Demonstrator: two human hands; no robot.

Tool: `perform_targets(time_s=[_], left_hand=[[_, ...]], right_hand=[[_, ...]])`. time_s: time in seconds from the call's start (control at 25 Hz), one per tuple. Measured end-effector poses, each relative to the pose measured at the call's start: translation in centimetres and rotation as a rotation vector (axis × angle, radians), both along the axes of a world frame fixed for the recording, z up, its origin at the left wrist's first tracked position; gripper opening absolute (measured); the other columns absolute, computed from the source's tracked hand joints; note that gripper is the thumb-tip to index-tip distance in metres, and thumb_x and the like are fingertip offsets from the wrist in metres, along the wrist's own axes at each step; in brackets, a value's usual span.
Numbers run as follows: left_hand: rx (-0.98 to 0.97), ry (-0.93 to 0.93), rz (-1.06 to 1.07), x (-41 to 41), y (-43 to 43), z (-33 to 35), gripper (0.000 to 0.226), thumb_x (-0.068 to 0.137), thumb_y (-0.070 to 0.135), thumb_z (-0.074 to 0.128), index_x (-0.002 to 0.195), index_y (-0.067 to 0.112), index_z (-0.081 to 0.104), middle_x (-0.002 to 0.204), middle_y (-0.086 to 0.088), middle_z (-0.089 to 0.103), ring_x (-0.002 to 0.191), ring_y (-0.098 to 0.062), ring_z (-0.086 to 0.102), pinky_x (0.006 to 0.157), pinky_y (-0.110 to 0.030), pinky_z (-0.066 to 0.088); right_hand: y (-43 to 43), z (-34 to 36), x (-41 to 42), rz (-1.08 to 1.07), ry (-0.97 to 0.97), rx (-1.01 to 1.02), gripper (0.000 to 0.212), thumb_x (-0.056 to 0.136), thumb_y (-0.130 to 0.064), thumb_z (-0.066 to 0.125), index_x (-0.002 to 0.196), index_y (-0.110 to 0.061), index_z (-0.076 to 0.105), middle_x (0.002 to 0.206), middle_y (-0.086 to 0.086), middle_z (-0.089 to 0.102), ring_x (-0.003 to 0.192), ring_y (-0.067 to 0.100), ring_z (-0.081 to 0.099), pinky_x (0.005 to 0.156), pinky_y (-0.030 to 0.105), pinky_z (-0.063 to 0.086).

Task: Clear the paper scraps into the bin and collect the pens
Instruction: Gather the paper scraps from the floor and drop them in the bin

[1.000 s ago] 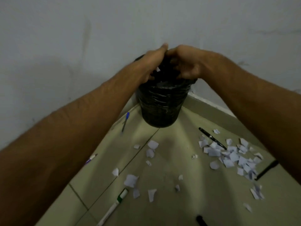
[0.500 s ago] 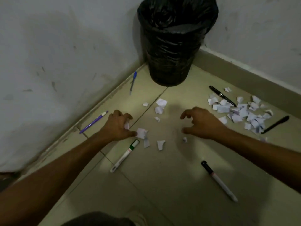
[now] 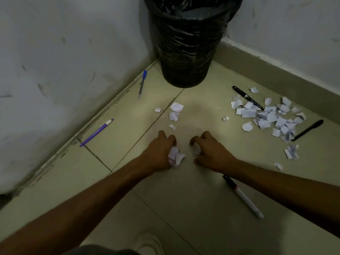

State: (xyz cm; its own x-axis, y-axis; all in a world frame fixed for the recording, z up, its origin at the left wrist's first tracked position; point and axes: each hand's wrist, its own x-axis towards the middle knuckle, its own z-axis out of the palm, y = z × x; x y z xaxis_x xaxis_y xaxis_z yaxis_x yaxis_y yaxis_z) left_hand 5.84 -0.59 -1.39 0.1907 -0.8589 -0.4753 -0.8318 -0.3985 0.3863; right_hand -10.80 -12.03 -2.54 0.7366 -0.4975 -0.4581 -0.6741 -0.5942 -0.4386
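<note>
Far left: scuffed white wall [image 3: 55,61] meeting pale tiled floor [image 3: 184,208] along a chipped edge. Lying close to that edge, a purple plastic pen with a white tip [image 3: 96,132], and further back a blue-capped clear ballpoint [image 3: 142,84], angled toward the corner.

Tucked right into the corner, round bin lined with a crinkly black plastic bag [image 3: 185,43], top open. Just in front of it, a few loose white paper scraps [image 3: 175,111] straddling the tile joint, faint ruled lines on them, nothing readable.

Centre: left hand [image 3: 160,153] down on the floor, fingers curled tight round a crumpled white paper wad [image 3: 175,155]. Just beside it, not touching, right hand [image 3: 209,153] clawed over a smaller crumpled scrap [image 3: 196,150], closing on it but can't tell if actually gripped. Open bare tile between hands and bin, plenty of room there.

Right of the right forearm, a white marker with a black cap [image 3: 242,196], some tiny print on the barrel, too small to read. Further right, a big heap of torn white paper pieces [image 3: 272,118] near the beige skirting board [image 3: 276,70], handwriting visible on a couple but blurry. Glossy black fountain-style pen [image 3: 246,97] at the heap's back-left edge, partly on scraps; matte black pen [image 3: 309,129] on its right side. A few stray bits [image 3: 291,151] nearer the arm.
</note>
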Motion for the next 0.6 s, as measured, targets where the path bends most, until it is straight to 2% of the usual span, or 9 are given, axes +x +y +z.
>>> perform_targets(time_s=[0.08, 0.16, 0.24, 0.36, 0.44, 0.52, 0.6], left_hand=[[-0.109, 0.093, 0.039, -1.5, -0.2, -0.9, 0.058, 0.075, 0.03, 0.078, 0.125, 0.015, 0.052, 0.118, -0.009, 0.043, 0.1, -0.027, 0.057, 0.073, -0.023, 0.038], [-0.155, 0.179, 0.017, -1.4, -0.9, -0.9, 0.063, 0.071, 0.028, 0.08, 0.127, 0.016, 0.052, 0.115, -0.008, 0.045, 0.101, -0.024, 0.056, 0.073, -0.022, 0.039], [-0.193, 0.187, 0.025, 0.9, -2.5, -0.2, 0.073, 0.064, 0.028, 0.082, 0.129, 0.023, 0.05, 0.118, -0.002, 0.047, 0.105, -0.02, 0.054, 0.083, -0.025, 0.046], [-0.246, -0.089, 0.169, 5.8, -6.4, -0.2, 0.089, 0.062, 0.034, 0.082, 0.14, 0.025, 0.04, 0.136, -0.011, 0.042, 0.124, -0.034, 0.043, 0.1, -0.04, 0.043], [-0.151, -0.274, 0.139, 7.0, -8.7, -0.7, 0.101, 0.058, 0.047, 0.08, 0.143, 0.024, 0.032, 0.139, -0.016, 0.041, 0.125, -0.037, 0.039, 0.1, -0.046, 0.042], [-0.172, -0.254, 0.002, 5.4, -9.6, -1.5, 0.08, 0.061, 0.041, 0.071, 0.135, 0.021, 0.045, 0.126, -0.012, 0.053, 0.116, -0.035, 0.046, 0.093, -0.04, 0.041], [-0.261, -0.072, -0.051, 2.7, -9.2, -1.9, 0.066, 0.062, 0.027, 0.063, 0.127, 0.021, 0.056, 0.116, -0.008, 0.058, 0.109, -0.032, 0.05, 0.087, -0.035, 0.041]], right_hand=[[0.0, -0.7, 0.3, -0.022, -0.092, 0.023, 0.048, 0.081, -0.026, 0.072, 0.125, -0.024, 0.053, 0.119, 0.006, 0.046, 0.092, 0.017, 0.054, 0.076, 0.023, 0.045], [-0.8, -0.5, 0.4, -0.065, -0.181, 0.039, 0.05, 0.077, -0.025, 0.076, 0.124, -0.022, 0.057, 0.114, 0.006, 0.051, 0.087, 0.015, 0.057, 0.075, 0.021, 0.048], [-2.6, 0.4, 0.0, -0.147, -0.229, 0.026, 0.052, 0.074, -0.025, 0.078, 0.122, -0.024, 0.059, 0.111, 0.002, 0.052, 0.079, 0.012, 0.059, 0.067, 0.015, 0.045], [-5.2, 1.7, -1.6, -0.272, -0.237, -0.016, 0.048, 0.077, -0.022, 0.074, 0.122, -0.027, 0.059, 0.111, -0.001, 0.052, 0.08, 0.013, 0.061, 0.071, 0.023, 0.048], [-6.9, 1.7, -3.2, -0.333, -0.243, -0.13, 0.046, 0.078, -0.027, 0.071, 0.122, -0.027, 0.058, 0.114, 0.002, 0.054, 0.088, 0.017, 0.06, 0.074, 0.025, 0.046], [-9.4, 1.3, -5.1, -0.4, -0.208, -0.292, 0.049, 0.078, -0.035, 0.069, 0.125, -0.027, 0.056, 0.122, 0.009, 0.053, 0.105, 0.027, 0.057, 0.083, 0.031, 0.048], [-12.3, 0.8, -6.9, -0.453, -0.074, -0.385, 0.055, 0.08, -0.044, 0.064, 0.131, -0.029, 0.05, 0.13, 0.016, 0.047, 0.117, 0.037, 0.048, 0.091, 0.041, 0.046]])
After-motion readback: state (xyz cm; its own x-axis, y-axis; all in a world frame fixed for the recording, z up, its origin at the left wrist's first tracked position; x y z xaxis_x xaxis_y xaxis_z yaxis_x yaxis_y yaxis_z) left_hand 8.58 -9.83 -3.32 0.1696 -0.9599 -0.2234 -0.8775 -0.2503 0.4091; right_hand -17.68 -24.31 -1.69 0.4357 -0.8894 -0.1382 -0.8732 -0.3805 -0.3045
